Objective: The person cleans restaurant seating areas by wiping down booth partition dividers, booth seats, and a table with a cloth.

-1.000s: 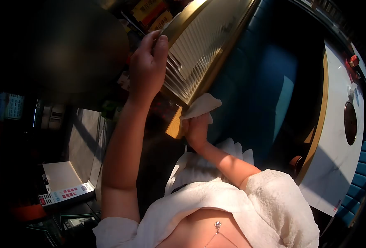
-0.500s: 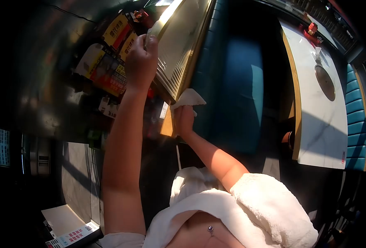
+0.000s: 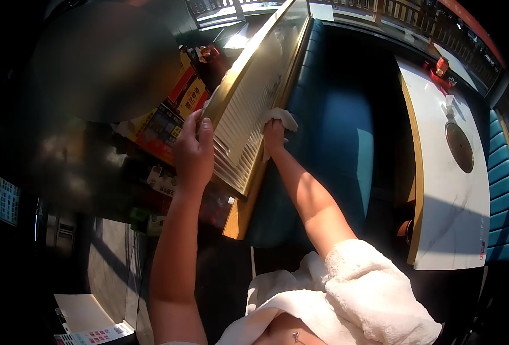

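A ribbed glass partition [image 3: 248, 109] with a wood-coloured frame stands on top of the bench back in front of me. My left hand [image 3: 194, 152] is closed around its upper edge on the left, thumb on the near side. My right hand [image 3: 274, 138] holds a white cloth [image 3: 284, 118] against the wooden ledge [image 3: 244, 215] at the partition's foot, beside the teal bench seat [image 3: 337, 144]. The cloth is bunched, with part of it sticking out past the fingers. My right fingertips are partly hidden by it.
Left of the partition lie printed yellow and red boxes [image 3: 188, 95]. To the right stands a white marble-look table [image 3: 444, 201] with a round metal plate [image 3: 459, 148] and a red holder [image 3: 440, 77]. An open white box [image 3: 87, 313] is at lower left.
My right hand has moved the cloth forward along the ledge, away from the partition's near corner. My left hand keeps its hold on the edge. The whole scene sits lower in view.
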`<state>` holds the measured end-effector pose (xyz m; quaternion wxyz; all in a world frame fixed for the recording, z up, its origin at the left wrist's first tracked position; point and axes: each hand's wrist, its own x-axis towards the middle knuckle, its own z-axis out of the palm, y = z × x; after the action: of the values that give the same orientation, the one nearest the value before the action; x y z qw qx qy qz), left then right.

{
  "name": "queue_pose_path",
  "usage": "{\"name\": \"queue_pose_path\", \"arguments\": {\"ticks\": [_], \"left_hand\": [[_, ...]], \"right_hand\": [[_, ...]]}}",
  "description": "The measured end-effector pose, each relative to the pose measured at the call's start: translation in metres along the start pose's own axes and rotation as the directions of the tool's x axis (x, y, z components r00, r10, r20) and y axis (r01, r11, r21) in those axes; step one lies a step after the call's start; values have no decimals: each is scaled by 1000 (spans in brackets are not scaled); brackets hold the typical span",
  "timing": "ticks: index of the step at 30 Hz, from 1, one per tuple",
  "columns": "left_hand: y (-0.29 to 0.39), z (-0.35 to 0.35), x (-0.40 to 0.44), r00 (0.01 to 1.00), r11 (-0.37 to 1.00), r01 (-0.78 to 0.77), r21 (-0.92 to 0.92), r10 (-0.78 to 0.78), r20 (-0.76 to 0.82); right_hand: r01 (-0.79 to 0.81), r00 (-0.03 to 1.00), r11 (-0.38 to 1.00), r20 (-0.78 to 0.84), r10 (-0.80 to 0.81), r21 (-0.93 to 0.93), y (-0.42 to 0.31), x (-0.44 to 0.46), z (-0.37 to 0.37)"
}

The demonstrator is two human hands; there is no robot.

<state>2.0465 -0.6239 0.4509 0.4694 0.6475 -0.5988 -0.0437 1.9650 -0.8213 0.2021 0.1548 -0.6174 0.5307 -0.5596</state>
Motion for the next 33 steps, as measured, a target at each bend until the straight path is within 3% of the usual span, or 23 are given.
{"name": "queue_pose_path", "arguments": {"ticks": [1,2,3,4,5,6,7,9,10,12,14,19,21,23,25,27,29,30,31,32,33], "left_hand": [[2,-1,-1,1000,1000,-16,-18,16,-9],[7,-2,-2,1000,999,13,-45,-13,14],[8,-2,-3,1000,1000,15,-25,-15,-7],[8,-2,-3,1000,999,23,-33,-23,-10],[9,-1,-3,999,999,30,-44,-31,-8],[14,-1,-3,998,997,59,-51,-59,-4],[12,-1,-2,999,998,48,-42,-49,-16],[4,-2,-3,999,998,55,-28,-55,-1],[6,-2,-3,999,998,53,-15,-53,-1],[9,-1,-4,992,990,127,-66,-128,-16],[14,-1,-3,988,987,149,-64,-151,-14],[19,-1,-6,970,958,239,-159,-243,-8],[17,-4,-4,970,965,243,-103,-245,-5],[19,-3,-5,977,973,213,-83,-214,-6],[18,-3,-5,973,967,230,-111,-232,-3],[18,-4,-4,976,971,217,-104,-218,-3],[20,-3,-4,980,975,199,-96,-200,-9],[22,-3,-4,978,974,206,-89,-207,-4],[23,-3,-4,977,974,212,-80,-213,1],[24,-2,-4,977,973,214,-85,-214,7],[24,-2,-2,978,974,206,-93,-206,3]], "right_hand": [[198,977,971,-58,-207,-138,-2,24,6],[214,974,971,-55,-221,-109,-6,41,14],[40,999,988,19,-44,151,-36,61,-4],[-158,984,912,139,113,380,-55,76,-14],[81,996,958,-60,-67,276,-61,77,-6],[299,934,947,-239,-264,121,-70,75,4],[306,931,942,-248,-267,135,-93,75,-6],[341,919,828,-343,-193,446,-141,80,-47],[335,921,824,-344,-184,457,-133,92,-40],[161,977,866,-201,-71,474,-114,131,-23],[134,962,832,-273,21,538,-103,186,-16],[-46,979,880,-154,134,473,-24,307,27],[-110,976,879,-118,185,464,22,325,55],[-219,963,889,-57,263,402,64,313,76],[-413,910,902,101,403,122,91,281,74],[40,998,999,-42,-39,14,110,237,67],[100,994,989,28,-103,108,74,187,28],[236,968,960,-121,-218,154,56,161,22],[194,981,925,-89,-174,326,29,136,7],[40,987,921,127,-97,388,7,108,-1],[48,997,825,29,-78,564,-24,91,-4]]}}
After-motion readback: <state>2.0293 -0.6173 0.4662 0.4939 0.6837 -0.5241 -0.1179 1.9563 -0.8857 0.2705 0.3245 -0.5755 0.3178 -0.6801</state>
